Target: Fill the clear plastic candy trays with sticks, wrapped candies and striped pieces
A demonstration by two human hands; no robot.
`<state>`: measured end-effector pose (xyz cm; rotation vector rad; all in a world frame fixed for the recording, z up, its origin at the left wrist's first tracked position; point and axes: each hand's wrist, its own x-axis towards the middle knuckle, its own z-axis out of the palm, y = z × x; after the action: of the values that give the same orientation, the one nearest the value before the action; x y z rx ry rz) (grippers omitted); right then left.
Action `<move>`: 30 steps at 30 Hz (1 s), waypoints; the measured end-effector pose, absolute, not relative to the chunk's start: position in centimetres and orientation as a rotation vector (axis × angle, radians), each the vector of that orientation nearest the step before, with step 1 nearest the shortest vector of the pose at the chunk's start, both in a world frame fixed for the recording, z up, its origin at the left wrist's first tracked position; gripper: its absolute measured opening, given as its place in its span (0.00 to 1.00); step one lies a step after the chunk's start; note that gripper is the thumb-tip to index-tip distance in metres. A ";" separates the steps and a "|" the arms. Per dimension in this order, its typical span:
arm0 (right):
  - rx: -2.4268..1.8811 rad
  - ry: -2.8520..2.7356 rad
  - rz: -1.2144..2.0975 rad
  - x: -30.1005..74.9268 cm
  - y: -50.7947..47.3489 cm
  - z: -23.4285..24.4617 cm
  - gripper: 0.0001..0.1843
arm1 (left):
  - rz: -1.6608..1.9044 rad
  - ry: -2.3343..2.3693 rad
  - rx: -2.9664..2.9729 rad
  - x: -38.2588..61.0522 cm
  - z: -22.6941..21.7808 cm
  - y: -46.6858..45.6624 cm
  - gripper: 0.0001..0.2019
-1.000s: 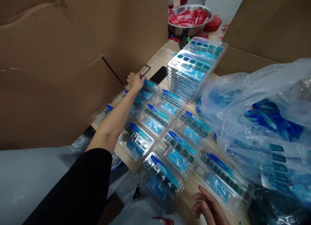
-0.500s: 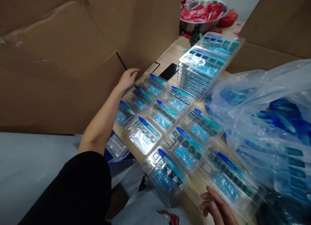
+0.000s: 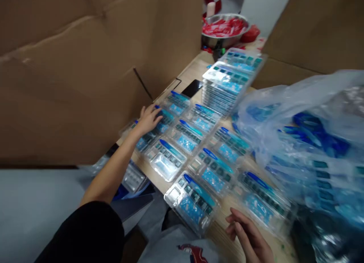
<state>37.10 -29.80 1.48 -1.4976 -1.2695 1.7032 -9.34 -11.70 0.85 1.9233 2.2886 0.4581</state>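
Rows of clear plastic trays (image 3: 167, 162) lie across the wooden table, each with a blue pen-shaped piece, small dark green squares and a light blue patterned packet. My left hand (image 3: 149, 119) reaches to the far left column, fingers spread over one filled tray (image 3: 167, 117) and partly covering it; nothing shows in its grasp. Low in the view, my right hand (image 3: 248, 234) hovers by the near table edge with fingers loosely bent and apart, holding nothing. Closest to it are a tray at the right (image 3: 260, 202) and one at the near edge (image 3: 192, 206).
A tall stack of filled trays (image 3: 218, 92) stands farther back, beside a dark phone (image 3: 192, 88). To the right bulges a translucent bag (image 3: 273, 104) of blue pieces. Behind is a metal bowl (image 3: 224, 39) of red packets. Cardboard walls (image 3: 85, 85) rise at left and right.
My left hand has come back from the table's far left edge onto a tray in the left column. My right hand stays near the front edge. The view has shifted slightly.
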 end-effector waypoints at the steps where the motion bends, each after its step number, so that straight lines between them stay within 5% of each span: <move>1: -1.494 -1.236 1.697 36.7 -30.2 1.6 0.15 | 0.496 2.272 1.964 -8.6 1.4 -11.8 0.21; 12: -1.358 -1.076 1.677 34.4 -32.3 4.4 0.25 | 0.854 1.136 2.725 11.8 9.9 -10.2 0.14; 20: -1.362 -0.997 1.619 37.9 -36.0 3.3 0.26 | 0.835 0.732 2.708 24.0 10.6 -9.2 0.13; 24: -1.304 -1.201 1.637 44.0 -36.1 9.9 0.15 | 0.747 0.574 2.757 28.3 11.0 -9.3 0.14; 30: -1.832 -1.707 0.613 57.6 -21.8 22.1 0.11 | 0.757 0.495 2.748 29.8 12.1 -12.2 0.14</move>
<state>57.61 -21.84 22.10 -1.8316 -1.7070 0.6126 29.79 -12.21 12.09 2.7485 0.4952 0.7566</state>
